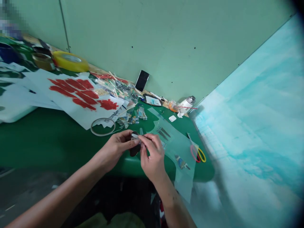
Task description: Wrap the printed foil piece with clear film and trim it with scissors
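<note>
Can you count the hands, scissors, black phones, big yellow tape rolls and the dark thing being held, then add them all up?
Hands: 2 (left hand, right hand)
Dark held thing: 1
Scissors: 1 pair
Black phone: 1
Big yellow tape roll: 1
Total: 6

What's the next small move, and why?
Probably smooth the small pale strip gently against the dark brown, round-edged flat piece: the left hand grips that piece, and the right hand has fingertips close beside the strip. Whether it's stuck down, I can't tell.
</note>
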Available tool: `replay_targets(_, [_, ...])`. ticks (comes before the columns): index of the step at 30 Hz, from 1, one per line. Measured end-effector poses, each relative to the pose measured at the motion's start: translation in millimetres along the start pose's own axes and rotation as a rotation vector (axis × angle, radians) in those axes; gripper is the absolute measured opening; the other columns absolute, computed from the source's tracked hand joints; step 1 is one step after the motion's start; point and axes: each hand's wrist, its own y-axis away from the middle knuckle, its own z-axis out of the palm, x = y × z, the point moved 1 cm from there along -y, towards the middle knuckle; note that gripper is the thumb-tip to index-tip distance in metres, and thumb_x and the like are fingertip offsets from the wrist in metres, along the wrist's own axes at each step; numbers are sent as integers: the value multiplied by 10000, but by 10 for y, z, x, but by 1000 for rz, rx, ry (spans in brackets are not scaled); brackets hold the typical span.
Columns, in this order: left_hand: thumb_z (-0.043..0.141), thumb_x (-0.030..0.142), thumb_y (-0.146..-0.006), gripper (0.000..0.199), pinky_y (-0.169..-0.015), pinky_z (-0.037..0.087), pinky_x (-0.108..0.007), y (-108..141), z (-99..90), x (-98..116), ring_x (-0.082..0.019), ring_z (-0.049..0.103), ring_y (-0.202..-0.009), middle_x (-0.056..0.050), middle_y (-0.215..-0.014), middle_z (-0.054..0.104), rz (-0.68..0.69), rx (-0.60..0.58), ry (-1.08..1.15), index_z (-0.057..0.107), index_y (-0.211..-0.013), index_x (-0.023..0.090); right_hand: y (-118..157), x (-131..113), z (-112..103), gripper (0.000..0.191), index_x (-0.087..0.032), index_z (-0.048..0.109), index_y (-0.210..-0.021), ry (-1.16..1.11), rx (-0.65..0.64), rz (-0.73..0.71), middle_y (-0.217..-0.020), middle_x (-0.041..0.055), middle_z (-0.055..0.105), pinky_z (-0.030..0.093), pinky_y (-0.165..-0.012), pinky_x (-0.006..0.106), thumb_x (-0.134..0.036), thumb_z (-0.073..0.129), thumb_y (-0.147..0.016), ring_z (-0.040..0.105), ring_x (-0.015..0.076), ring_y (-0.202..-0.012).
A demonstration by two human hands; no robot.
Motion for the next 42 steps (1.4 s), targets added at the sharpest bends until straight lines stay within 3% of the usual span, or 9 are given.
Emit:
replay_targets(11, [840, 244, -670, 203, -531, 423, -222, -72, -118, -112, -117, 548, -562, -1, -659, 646, -59, 82, 73, 677, -750, 154, -48, 22, 65, 284, -210, 674, -1153, -124, -25, 103, -1039, 107, 628, 541, -894, 379, -138, 509, -934, 612, 217, -1030])
replay_targets(15, [832, 249, -683, 199, -539, 422, -225, -98, -151, -170, -128, 568, -571, -10, -654, 660, -62, 113, 82, 666, -740, 153, -73, 114, 53, 253, -215, 690, -1115, -193, 30, 157, -1049, 101, 647, 542, -887, 375, -154, 524, -934, 623, 211, -1030])
replay_targets(19, [820, 260, -709, 189, -567, 428, -226, -104, -174, -211, -130, 579, -594, -29, -686, 689, -38, 114, 77, 671, -748, 150, -107, 245, 105, 178, -192, 699, -1028, -319, 83, 342, -993, 89, 679, 557, -804, 343, -233, 551, -939, 658, 194, -922])
replay_targets(22, [814, 258, -724, 173, -585, 428, -224, -101, -179, -228, -124, 565, -609, -20, -685, 676, 11, 94, 61, 681, -759, 152, -144, 263, 182, 173, -177, 696, -944, -445, 10, 490, -909, 67, 690, 560, -745, 301, -312, 590, -921, 670, 174, -822])
replay_targets(27, [824, 273, -714, 188, -560, 421, -222, -89, -166, -222, -115, 526, -583, 10, -627, 615, 64, 78, 45, 686, -766, 156, -167, 191, 259, 188, -168, 684, -846, -520, -66, 582, -799, 39, 678, 547, -713, 281, -347, 635, -877, 662, 170, -758])
replay_targets(30, [828, 282, -704, 196, -539, 416, -222, -63, -142, -196, -116, 518, -571, 14, -616, 605, 50, 93, 46, 683, -748, 157, -145, 175, 269, 190, -166, 674, -851, -541, -72, 581, -807, 40, 671, 546, -717, 282, -348, 628, -881, 662, 171, -763])
replay_targets(37, [837, 300, -684, 213, -497, 411, -221, -17, -61, -170, -108, 503, -516, 20, -577, 596, 24, 118, 53, 682, -715, 157, -85, 144, 254, 160, -187, 647, -883, -344, -42, 375, -868, 47, 647, 517, -782, 290, -283, 537, -948, 636, 170, -841])
replay_targets(42, [850, 267, -654, 201, -515, 414, -220, -31, -60, -209, -112, 509, -537, 8, -599, 614, -3, 144, 74, 693, -706, 152, -29, 189, 293, 169, -179, 633, -917, -301, -44, 344, -881, 58, 648, 507, -807, 294, -267, 500, -971, 633, 170, -860])
